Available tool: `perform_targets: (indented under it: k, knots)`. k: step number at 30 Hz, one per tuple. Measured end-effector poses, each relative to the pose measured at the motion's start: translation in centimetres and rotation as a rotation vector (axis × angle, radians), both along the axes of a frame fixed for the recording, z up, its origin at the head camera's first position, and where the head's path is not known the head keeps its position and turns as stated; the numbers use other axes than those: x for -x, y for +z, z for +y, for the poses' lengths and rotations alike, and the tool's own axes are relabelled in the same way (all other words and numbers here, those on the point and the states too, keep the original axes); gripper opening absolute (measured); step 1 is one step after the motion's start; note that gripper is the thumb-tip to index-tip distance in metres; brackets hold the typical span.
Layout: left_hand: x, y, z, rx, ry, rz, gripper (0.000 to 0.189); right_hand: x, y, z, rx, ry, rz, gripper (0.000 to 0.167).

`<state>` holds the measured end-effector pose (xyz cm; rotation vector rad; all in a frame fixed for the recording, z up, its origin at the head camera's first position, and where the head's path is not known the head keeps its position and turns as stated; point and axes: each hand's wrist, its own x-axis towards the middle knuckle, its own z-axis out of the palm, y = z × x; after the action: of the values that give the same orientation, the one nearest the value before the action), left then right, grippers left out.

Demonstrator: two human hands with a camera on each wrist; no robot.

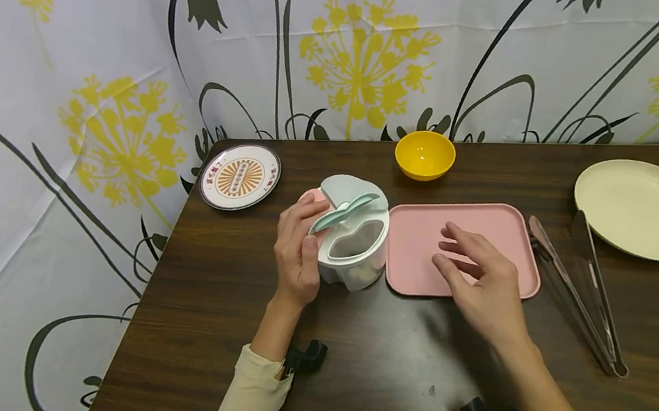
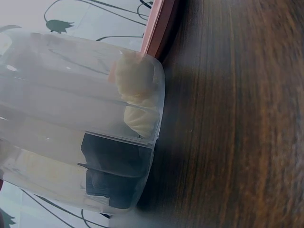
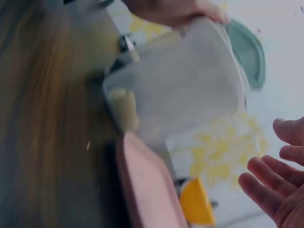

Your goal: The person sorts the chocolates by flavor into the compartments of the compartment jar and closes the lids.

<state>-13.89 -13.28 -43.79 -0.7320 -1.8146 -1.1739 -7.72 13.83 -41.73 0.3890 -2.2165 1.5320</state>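
A clear, compartmented storage container (image 1: 357, 276) stands on the table with pale pieces (image 2: 135, 78) and dark pieces (image 2: 116, 166) inside. Its top is pale mint with a pink section; one mint lid (image 1: 343, 214) is tilted up beside an uncovered compartment (image 1: 356, 239). My left hand (image 1: 298, 250) holds the container's left side, fingers over the pink section. Over the pink tray (image 1: 415, 274), my right hand (image 1: 483, 283) hovers with spread, slightly bent fingers and nothing in them. In the right wrist view, the lid (image 3: 249, 54) stands away from the container's top.
Behind the tray is a yellow bowl (image 1: 425, 156). A small patterned plate (image 1: 240, 177) lies at the back left. To the right are metal tongs (image 1: 591, 298) and a large cream plate (image 1: 645, 210). A flower-patterned cloth (image 1: 362, 63) hangs behind the table.
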Motion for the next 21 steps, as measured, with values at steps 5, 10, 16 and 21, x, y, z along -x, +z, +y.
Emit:
perform_targets:
  k: [5,10,16,21]
  knots:
    - [0.0,0.0,0.0,0.003,-0.001,0.003,0.046,1.6,1.2,-2.2,-0.030,0.120,0.046,0.053]
    - [0.0,-0.1,-0.1,0.003,-0.006,0.004,0.046,3.1,2.0,-3.9,-0.087,0.195,0.090,0.052]
    - [0.2,-0.1,-0.1,0.005,-0.003,-0.003,0.046,4.2,2.6,-5.2,-0.173,0.256,0.102,0.055]
    - [0.2,-0.2,-0.1,0.008,-0.003,-0.001,0.046,4.6,2.5,-5.6,-0.232,0.265,0.104,0.057]
